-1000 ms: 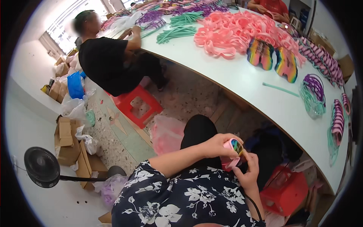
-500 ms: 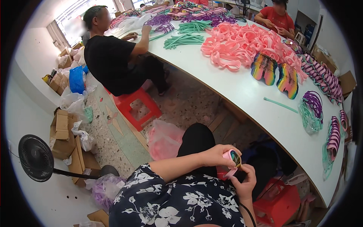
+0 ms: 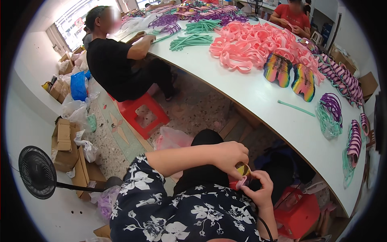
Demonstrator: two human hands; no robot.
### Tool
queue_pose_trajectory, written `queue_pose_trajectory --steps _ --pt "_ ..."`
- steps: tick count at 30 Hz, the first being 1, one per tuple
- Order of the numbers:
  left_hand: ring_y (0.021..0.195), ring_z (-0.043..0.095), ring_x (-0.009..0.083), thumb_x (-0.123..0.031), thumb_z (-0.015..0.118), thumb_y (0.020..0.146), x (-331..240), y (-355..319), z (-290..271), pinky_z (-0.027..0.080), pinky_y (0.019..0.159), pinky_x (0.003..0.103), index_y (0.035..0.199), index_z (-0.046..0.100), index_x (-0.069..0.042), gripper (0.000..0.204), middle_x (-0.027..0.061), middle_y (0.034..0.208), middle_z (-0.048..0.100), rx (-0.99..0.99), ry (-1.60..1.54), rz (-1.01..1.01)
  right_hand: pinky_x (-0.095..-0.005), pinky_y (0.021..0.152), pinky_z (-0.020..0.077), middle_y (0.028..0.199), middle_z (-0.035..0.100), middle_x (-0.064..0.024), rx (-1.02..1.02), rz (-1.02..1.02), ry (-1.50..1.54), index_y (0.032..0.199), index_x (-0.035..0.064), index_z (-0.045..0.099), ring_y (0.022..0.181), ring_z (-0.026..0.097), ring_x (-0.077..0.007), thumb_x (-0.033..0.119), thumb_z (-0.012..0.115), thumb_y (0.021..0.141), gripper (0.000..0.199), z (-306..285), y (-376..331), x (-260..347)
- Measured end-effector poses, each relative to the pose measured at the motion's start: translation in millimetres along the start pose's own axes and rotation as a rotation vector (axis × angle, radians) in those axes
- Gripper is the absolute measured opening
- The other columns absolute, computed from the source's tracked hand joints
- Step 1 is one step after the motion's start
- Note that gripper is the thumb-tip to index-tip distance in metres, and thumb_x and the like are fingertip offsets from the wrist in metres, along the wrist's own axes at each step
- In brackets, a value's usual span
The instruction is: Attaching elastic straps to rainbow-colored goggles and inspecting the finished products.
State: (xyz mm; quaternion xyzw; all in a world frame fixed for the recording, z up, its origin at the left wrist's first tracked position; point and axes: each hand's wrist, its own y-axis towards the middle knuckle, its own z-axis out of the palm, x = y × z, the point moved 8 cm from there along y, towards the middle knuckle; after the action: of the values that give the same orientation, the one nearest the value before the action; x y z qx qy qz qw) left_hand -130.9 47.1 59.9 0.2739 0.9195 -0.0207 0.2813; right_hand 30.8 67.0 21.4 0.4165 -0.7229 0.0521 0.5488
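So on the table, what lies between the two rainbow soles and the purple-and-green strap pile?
In the head view, a single green strap lies on the white table between the rainbow soles and the strap pile.

A dark navy top printed with white flowers and leaves covers the person's torso, its short sleeve ending above the elbow; forearms and both hands, left hand (image 3: 230,155) and right hand (image 3: 260,188), are bare, without gloves or rings.

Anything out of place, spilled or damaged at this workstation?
Nothing looks damaged. One green strap lies alone on the white table, apart from the piles. Both hands, left hand and right hand, hold a small rainbow sandal piece.
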Motion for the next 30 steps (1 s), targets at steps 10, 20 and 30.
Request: queue_pose_trajectory --steps 10,20,30 --pt "0.085 0.061 0.0291 -0.045 0.067 0.085 -29.6 13.3 22.3 0.05 0.072 0.041 0.096 0.065 -0.005 0.042 0.0107 0.087 0.057 -0.135 0.088 0.137 -0.0337 0.077 0.0552 0.102 0.068 -0.0132 0.081 -0.127 -0.073 0.106 0.0026 0.07 0.088 0.068 -0.025 0.018 0.091 0.061 0.052 -23.9 5.1 20.3" --pt "0.081 0.062 0.0288 -0.036 0.068 0.086 -37.4 5.2 24.5 0.05 0.069 0.041 0.101 0.068 -0.01 0.03 0.0088 0.089 0.059 -0.276 0.025 0.097 -0.0359 0.088 0.0518 0.107 0.065 -0.0119 0.161 0.029 0.129 0.105 0.0027 0.07 0.101 0.064 -0.0241 0.023 0.092 0.062 0.053 -29.7 -4.2 -2.0" --pt "0.08 0.064 0.0311 -0.026 0.074 0.08 -29.3 16.2 15.3 0.053 0.068 0.04 0.11 0.065 -0.005 0.038 0.0119 0.09 0.062 -0.354 -0.114 0.003 -0.0311 0.095 0.049 0.114 0.063 -0.0094 0.09 0.433 1.118 0.123 -0.0006 0.056 0.106 0.062 -0.0157 0.044 0.062 0.097 0.051 -9.0 -9.1 -47.9"
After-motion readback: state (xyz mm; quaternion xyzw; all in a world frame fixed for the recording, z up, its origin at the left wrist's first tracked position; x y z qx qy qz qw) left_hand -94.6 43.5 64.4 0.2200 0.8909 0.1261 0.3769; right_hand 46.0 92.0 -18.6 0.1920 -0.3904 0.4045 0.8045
